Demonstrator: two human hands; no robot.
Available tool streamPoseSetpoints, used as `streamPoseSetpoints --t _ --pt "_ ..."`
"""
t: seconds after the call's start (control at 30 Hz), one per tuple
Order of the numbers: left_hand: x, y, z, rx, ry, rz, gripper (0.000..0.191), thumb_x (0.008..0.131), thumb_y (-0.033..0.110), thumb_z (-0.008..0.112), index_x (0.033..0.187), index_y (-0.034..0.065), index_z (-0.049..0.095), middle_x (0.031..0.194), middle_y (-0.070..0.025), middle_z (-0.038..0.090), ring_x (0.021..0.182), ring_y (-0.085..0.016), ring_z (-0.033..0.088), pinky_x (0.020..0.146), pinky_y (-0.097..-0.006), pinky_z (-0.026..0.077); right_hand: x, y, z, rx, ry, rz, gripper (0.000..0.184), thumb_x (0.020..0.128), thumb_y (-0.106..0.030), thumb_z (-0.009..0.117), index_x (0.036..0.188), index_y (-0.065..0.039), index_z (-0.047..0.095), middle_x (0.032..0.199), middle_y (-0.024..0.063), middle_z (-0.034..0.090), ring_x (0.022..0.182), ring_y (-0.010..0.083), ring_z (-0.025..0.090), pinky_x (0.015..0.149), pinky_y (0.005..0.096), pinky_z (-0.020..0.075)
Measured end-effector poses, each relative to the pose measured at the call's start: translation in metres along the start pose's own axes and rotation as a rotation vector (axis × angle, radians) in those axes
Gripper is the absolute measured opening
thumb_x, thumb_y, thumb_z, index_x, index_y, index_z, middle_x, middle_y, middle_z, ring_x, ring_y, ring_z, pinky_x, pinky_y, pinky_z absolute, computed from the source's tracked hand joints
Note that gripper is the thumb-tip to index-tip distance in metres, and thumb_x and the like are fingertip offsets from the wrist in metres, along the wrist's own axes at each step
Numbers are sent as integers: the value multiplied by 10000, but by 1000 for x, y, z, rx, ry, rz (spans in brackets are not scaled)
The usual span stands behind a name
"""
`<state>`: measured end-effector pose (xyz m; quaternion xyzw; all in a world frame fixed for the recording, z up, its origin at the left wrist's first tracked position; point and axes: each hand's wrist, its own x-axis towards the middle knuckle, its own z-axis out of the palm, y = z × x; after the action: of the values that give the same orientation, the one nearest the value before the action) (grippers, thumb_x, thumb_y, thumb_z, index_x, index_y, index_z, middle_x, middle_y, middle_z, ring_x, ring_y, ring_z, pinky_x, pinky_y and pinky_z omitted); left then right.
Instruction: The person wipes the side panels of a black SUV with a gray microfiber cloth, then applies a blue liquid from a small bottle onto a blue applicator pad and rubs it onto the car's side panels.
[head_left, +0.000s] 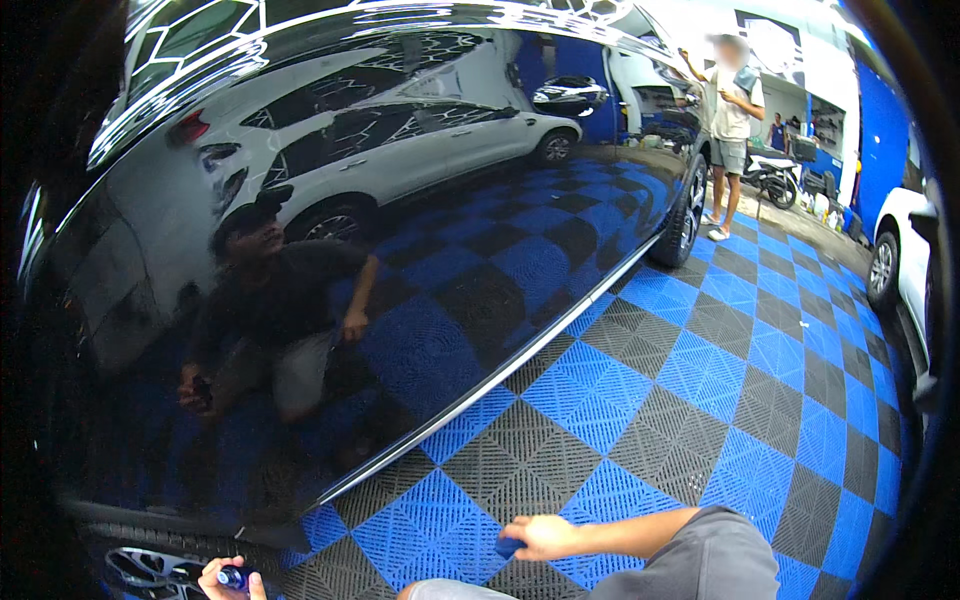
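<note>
My left hand (256, 587) is at the lower left, its fingers wrapped around a small dark blue bottle (234, 577). The bottle's round end faces up toward me. Farther right, above the floor, my right hand (551, 537) grips a small dark blue pad or block (510, 547), mostly covered by the fingers. Before me stands the glossy black side of a car (450, 322), which mirrors a crouching person, a white car and the floor. Neither hand touches the black panel as far as I can see. A car wheel (150, 566) is close beside my left hand.
Interlocking blue and black floor tiles (585, 390) lie under me. A bright trim strip (480, 394) runs along the car's lower edge to another wheel (684, 214). Beyond it stands a person (731, 105). A motorcycle (772, 172) and a white car (900, 247) are at the right.
</note>
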<state>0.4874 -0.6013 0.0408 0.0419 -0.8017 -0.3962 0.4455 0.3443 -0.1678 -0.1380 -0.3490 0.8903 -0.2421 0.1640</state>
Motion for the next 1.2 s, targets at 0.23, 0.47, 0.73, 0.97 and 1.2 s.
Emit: streamPoseSetpoints --t 0.23,0.47,0.73,0.97,1.2 --pt "17 0 65 -259 -180 67 444 841 -103 758 1201 20 529 1171 -147 649 1075 -247 640 999 -384 506 21 -29 11 84 263 110 520 867 -323 717 1334 -143 575 1182 136 614 963 371 690 824 478 587" --pt "4 -14 111 -518 -534 97 541 752 -115 808 1191 42 534 1160 -148 657 1072 -249 621 951 -368 495 -22 -41 -43 77 625 236 470 833 -276 718 1275 -156 610 1137 125 618 969 357 685 823 470 583" --pt "26 -26 104 -772 -757 154 515 787 -88 783 1208 49 521 1200 -182 640 1120 -269 631 940 -372 486 -40 -129 -180 -435 1002 -3 506 786 -251 768 1247 -120 607 1106 130 623 887 345 687 752 453 591" --pt "20 -14 131 -903 -882 104 518 773 -117 774 1199 50 532 1180 -168 652 1103 -251 640 974 -371 496 -84 -164 -312 -1531 943 -297 324 819 -183 683 1136 -119 655 825 63 604 677 203 649 531 326 488" --pt "27 -7 150 -935 -902 34 456 793 -120 756 1131 66 512 1183 -166 647 1089 -249 651 959 -351 478 -208 -85 -466 -1560 1106 786 257 811 -215 734 1033 -154 619 912 98 634 664 299 711 554 409 601"
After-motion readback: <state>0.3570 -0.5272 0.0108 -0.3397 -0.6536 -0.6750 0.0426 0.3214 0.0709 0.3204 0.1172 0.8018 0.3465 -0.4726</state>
